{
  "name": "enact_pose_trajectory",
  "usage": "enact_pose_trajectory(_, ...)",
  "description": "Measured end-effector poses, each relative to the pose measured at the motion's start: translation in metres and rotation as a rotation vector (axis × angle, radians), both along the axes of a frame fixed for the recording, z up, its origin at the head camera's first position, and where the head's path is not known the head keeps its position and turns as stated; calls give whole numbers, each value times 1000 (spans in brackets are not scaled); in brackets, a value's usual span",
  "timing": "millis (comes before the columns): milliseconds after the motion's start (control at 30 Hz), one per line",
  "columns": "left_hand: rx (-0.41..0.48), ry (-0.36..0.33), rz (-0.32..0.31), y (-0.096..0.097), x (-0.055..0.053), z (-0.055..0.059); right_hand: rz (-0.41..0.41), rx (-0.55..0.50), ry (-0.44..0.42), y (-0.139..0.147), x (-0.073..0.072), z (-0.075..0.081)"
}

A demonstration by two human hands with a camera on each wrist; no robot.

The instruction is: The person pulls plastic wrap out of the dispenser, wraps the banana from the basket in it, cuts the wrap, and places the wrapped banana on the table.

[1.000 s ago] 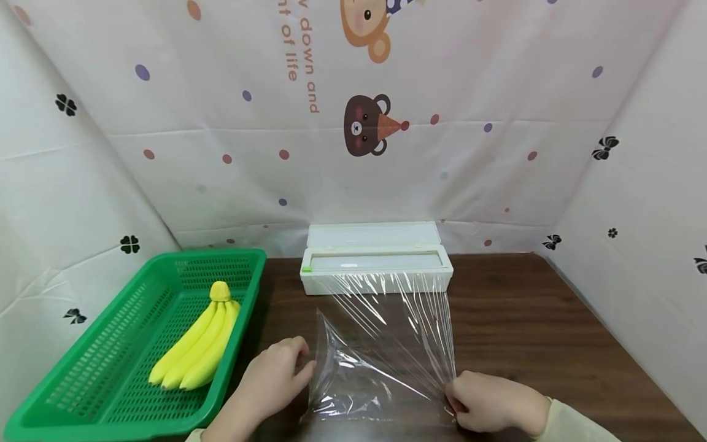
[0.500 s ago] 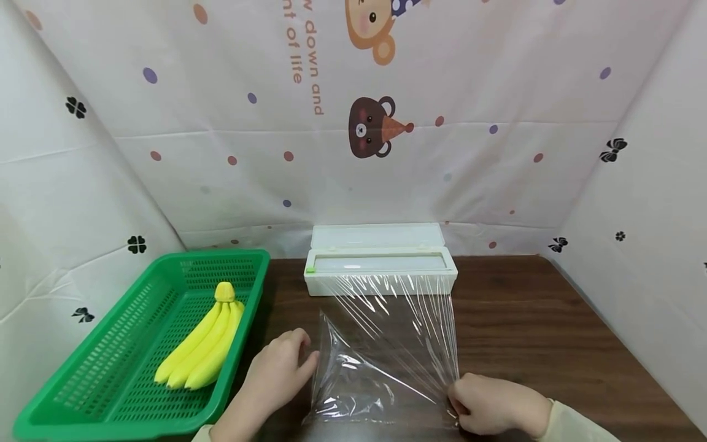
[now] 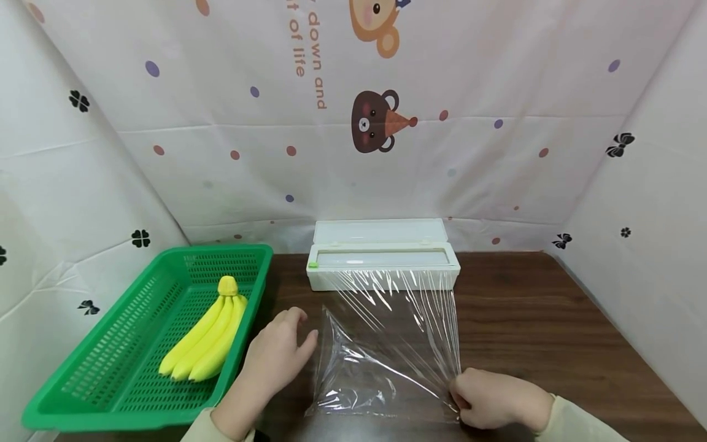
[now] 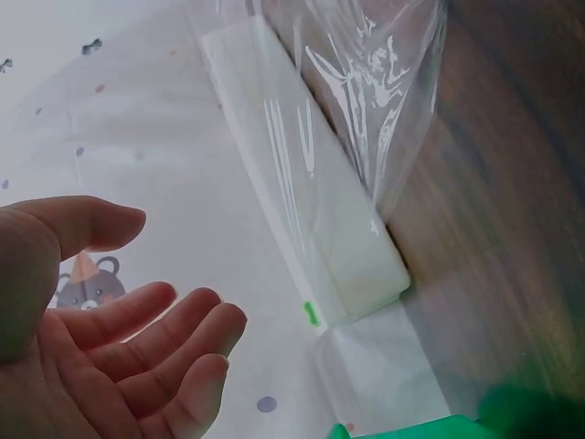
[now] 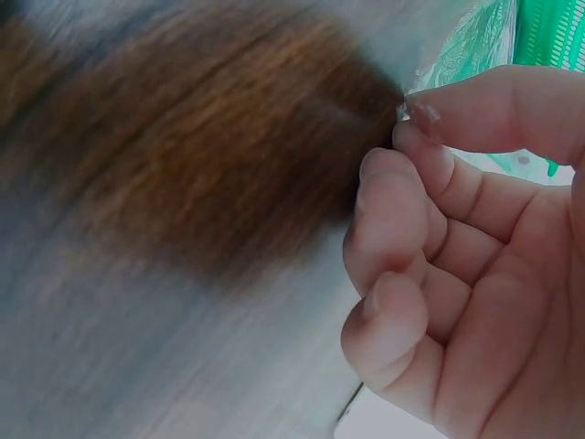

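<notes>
A sheet of clear plastic wrap (image 3: 375, 362) stretches from the front of a white wrap dispenser box (image 3: 386, 276) toward the near edge of the table. My right hand (image 3: 497, 399) pinches the sheet's near right corner between thumb and forefinger, and creases fan out from there. In the right wrist view the other fingers of that hand (image 5: 457, 247) are curled in. Left of the sheet, my left hand (image 3: 276, 356) holds nothing, its thumb and fingers spread apart and relaxed. The left wrist view shows that hand (image 4: 119, 320) with its palm bare, apart from the wrap.
A green plastic basket (image 3: 127, 419) stands on the left, holding a bunch of yellow bananas (image 3: 207, 337). The dispenser's lid (image 3: 381, 231) is raised against the patterned cloth (image 3: 248, 178) at the back. Dark wood tabletop (image 3: 525, 319) extends to the right.
The left hand has lifted slightly and its thumb and fingers have spread a little wider. The right hand keeps its pinch on the wrap. The head view has shifted slightly.
</notes>
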State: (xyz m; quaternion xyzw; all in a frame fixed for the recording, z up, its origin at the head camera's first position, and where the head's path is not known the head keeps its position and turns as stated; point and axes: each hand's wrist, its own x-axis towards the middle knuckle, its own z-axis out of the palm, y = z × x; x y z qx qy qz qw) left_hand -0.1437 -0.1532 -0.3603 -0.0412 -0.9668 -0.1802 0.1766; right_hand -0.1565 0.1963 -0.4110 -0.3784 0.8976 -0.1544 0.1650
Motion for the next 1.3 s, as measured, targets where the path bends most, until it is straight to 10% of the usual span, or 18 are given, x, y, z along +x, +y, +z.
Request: enact_pose_trajectory(1300,-14,-35,48,-21,-2,63,-27,2,-6,0,3,-4)
